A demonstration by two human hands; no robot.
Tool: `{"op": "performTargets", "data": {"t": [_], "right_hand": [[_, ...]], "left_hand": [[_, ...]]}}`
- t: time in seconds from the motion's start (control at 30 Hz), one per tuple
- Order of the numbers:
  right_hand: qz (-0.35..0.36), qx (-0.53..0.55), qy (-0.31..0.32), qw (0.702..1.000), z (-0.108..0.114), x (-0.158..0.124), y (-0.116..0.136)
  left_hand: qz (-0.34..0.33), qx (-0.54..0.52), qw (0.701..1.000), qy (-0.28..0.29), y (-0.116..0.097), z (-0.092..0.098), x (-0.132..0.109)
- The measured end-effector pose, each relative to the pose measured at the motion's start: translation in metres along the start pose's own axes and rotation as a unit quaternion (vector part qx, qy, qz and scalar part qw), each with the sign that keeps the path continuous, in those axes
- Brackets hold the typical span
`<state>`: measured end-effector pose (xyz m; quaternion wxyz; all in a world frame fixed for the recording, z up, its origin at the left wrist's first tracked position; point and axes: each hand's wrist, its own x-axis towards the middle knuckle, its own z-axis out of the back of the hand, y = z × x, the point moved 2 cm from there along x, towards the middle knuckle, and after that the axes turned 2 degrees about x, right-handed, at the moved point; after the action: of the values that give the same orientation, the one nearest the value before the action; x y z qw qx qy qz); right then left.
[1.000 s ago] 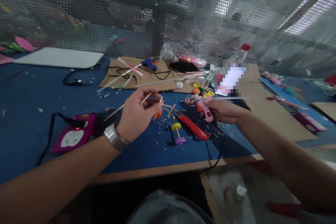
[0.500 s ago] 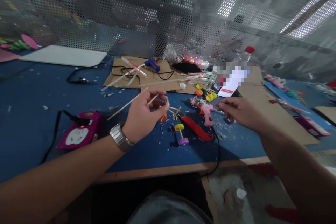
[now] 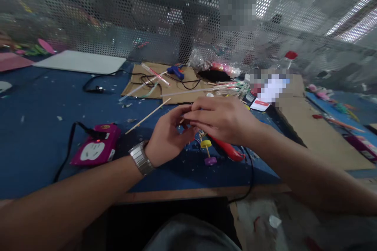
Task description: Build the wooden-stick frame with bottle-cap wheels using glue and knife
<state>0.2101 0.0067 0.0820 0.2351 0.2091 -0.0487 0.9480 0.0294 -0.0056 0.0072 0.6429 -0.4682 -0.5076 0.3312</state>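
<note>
My left hand (image 3: 169,135), with a metal watch on its wrist, is closed on a thin wooden stick (image 3: 182,120) that shows between its fingers. My right hand (image 3: 224,119) meets it from the right, fingers pressed together over the left fingertips; what they hold, if anything, is hidden. Below the hands stands a short stick with a yellow cap (image 3: 205,144) and a purple cap (image 3: 210,161) at its ends. A red-handled cutter (image 3: 232,152) lies partly under my right hand. Left of my hands rests a longer wooden stick (image 3: 147,116).
A magenta power socket box (image 3: 96,145) is at the left. Behind are cardboard (image 3: 188,96) with a blue glue gun (image 3: 176,71), a white board (image 3: 81,62), and a lit phone (image 3: 269,92). A black cable hangs over the table's front edge (image 3: 188,194).
My right hand has moved left from beside the pink glue gun to my left hand, covering the glue gun and several caps. The view has shifted slightly.
</note>
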Motion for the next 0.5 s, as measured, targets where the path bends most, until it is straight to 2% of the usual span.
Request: {"op": "performTargets", "data": {"t": [0.1,0.17,0.27,0.33,0.4,0.5], "right_hand": [[0.003,-0.043,0.004,0.999,-0.007,0.003,-0.001],[0.007,-0.032,-0.018,0.999,-0.007,0.005,-0.001],[0.005,0.036,-0.074,0.997,-0.001,0.005,0.0],[-0.003,0.097,-0.132,0.986,0.007,0.002,-0.002],[-0.04,0.148,-0.191,0.97,0.015,-0.007,-0.007],[-0.125,0.161,-0.232,0.951,0.017,-0.029,-0.021]], "left_hand": [[-0.001,0.005,1.0,0.004,0.002,0.0,-0.001],[-0.002,0.006,1.0,0.004,0.002,-0.001,-0.001],[-0.005,-0.018,1.0,-0.004,0.0,-0.003,-0.002],[0.01,-0.04,0.999,-0.008,-0.001,-0.004,-0.002],[0.033,-0.044,0.998,-0.009,-0.001,-0.004,-0.002],[0.043,-0.002,0.999,-0.018,-0.002,-0.001,-0.002]]}}
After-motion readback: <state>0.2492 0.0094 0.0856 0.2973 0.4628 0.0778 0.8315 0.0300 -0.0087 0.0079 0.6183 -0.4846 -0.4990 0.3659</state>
